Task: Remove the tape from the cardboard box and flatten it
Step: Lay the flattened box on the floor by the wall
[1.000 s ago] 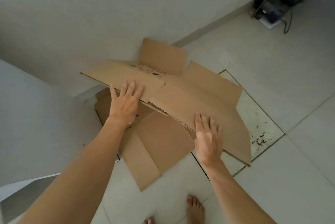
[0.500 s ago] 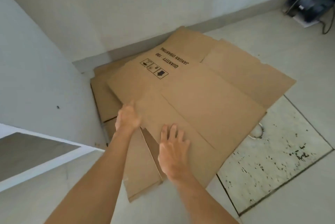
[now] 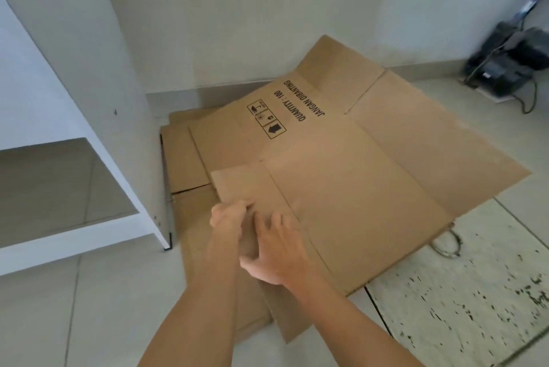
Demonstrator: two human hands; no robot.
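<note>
Against the wall's skirting, the cardboard box lies collapsed on other cardboard; left hand curled on its near flap, right hand spread flat; no tape visible, flattening apparently near-complete

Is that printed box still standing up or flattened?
Flattened: the box lies spread flat on other cardboard, both hands pressing its near edge.

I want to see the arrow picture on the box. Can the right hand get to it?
Probably yes. The right hand rests on the box, and bare cardboard lies between it and the arrow; nothing blocks the way.
</note>
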